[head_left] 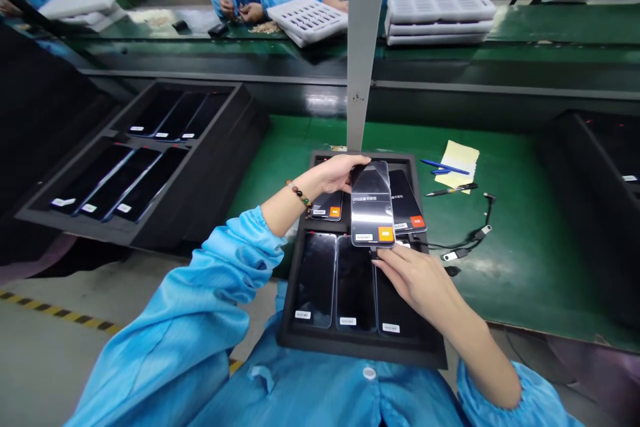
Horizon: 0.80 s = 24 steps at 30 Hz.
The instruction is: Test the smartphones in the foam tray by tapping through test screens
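Note:
My left hand grips the top end of a smartphone with a lit screen and an orange square at its lower corner. It is held above a black foam tray. My right hand pinches something small and dark at the phone's bottom end, where a black cable leads in. Several dark phones lie in the tray's near row, each with a white label. In the far row, two more phones show orange squares.
A yellow note pad with blue pens and a black pen lies on the green bench. Black trays of phones stand at the left and right. A grey post rises behind. Other people in blue coats handle white trays across the bench.

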Available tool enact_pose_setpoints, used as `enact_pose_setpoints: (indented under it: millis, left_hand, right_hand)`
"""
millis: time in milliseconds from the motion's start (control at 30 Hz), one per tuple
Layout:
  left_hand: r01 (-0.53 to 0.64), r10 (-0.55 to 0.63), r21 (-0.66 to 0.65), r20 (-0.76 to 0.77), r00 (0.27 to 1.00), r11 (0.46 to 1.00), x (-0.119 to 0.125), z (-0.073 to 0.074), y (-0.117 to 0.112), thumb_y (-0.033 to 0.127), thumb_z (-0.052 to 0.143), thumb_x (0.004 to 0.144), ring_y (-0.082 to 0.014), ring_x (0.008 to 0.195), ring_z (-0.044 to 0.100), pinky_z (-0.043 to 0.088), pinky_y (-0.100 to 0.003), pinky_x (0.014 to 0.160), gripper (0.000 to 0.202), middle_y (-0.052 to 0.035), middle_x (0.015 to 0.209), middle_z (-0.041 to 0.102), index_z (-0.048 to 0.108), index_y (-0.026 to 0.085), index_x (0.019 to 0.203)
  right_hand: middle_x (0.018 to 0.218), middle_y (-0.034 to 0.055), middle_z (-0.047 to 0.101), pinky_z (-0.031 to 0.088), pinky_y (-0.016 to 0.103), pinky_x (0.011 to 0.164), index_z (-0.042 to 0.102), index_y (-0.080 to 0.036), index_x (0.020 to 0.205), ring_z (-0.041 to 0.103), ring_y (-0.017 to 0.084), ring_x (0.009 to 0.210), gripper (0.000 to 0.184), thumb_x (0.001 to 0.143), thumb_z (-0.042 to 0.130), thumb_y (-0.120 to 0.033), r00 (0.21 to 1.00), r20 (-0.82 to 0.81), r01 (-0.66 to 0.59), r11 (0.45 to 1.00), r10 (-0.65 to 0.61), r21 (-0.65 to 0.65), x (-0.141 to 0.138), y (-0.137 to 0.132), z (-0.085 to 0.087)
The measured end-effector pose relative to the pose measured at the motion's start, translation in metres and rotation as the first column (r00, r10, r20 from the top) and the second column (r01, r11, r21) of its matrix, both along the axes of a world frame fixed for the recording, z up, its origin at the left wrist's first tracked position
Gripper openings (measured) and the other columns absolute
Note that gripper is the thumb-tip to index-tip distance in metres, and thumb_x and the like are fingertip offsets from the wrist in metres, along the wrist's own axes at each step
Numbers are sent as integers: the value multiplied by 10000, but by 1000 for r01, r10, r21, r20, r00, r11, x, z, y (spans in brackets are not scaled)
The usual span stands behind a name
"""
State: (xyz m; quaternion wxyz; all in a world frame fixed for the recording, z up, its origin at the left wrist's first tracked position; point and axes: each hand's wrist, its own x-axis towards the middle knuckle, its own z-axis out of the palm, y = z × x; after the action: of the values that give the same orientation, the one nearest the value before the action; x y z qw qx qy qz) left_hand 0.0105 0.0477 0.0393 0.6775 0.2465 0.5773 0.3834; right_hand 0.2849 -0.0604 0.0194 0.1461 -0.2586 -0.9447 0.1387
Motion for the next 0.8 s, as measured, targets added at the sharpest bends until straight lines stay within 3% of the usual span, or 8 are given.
enact_pose_setpoints:
  millis: [267,433,533,600,633,667,700,800]
  left_hand:
    - [5,-3,26,-53,999,1000,-1,-1,-4,348,703,999,-288,888,776,670,-545,906,194,-145,973,805,747,171,1064]
    - [114,-112,3,-147,983,994,-6,0,-7,413,640,1019,-241,912,776,691,-398,825,256,-111,1066,817,753,186,1052]
    - [150,-162,-73,-211,964,986,-12,-4,-3,380,622,1015,-221,821,768,683,-355,756,242,-117,978,817,742,170,1004]
    - [151,-170,-94,-257,951,984,-16,-8,5,373,641,1002,-216,776,762,672,-335,721,226,-120,910,806,725,162,999]
    - [151,-173,-99,-286,943,984,-16,-9,10,377,654,998,-214,768,761,664,-321,708,225,-118,883,799,716,161,1012]
    - [152,-177,-104,-316,932,983,-15,-10,15,382,663,997,-212,764,760,656,-307,699,228,-113,859,791,706,160,1030]
    - [154,-183,-107,-347,920,982,-14,-10,20,385,664,1001,-210,764,760,647,-295,693,234,-108,841,783,697,159,1050]
    - [161,-189,-101,-438,879,982,-5,-10,30,432,646,1025,-216,781,766,621,-273,682,291,-95,826,760,673,155,1113]
  right_hand:
    - [928,42,779,474,311,695,711,-227,1021,758,193,839,289,1153,495,-367,999,-11,35,993,-36,-113,3,1,-7]
    - [958,50,780,511,312,761,740,-222,1020,744,204,892,252,1120,577,-386,991,-92,84,985,-99,-154,0,-6,-11]
    - [962,54,755,531,325,836,747,-237,992,711,214,939,271,1077,643,-472,948,-228,171,958,-224,-230,16,12,-10]
    - [935,62,736,527,340,862,726,-235,914,689,216,925,343,1084,592,-502,844,-268,403,879,-464,-255,41,43,-13]
    - [923,69,727,522,348,866,711,-227,891,676,217,903,386,1077,568,-533,726,-241,601,764,-644,-235,56,63,-17]
    - [939,73,727,520,355,879,712,-222,920,669,217,898,398,1060,558,-561,586,-187,759,615,-789,-215,73,85,-22]
    - [981,100,732,514,381,897,720,-200,979,662,233,915,388,1038,570,-553,504,-154,825,526,-850,-205,89,107,-29]
    - [980,164,724,488,443,895,716,-153,978,635,286,956,389,958,644,-535,361,-54,910,365,-931,-199,128,161,-50]
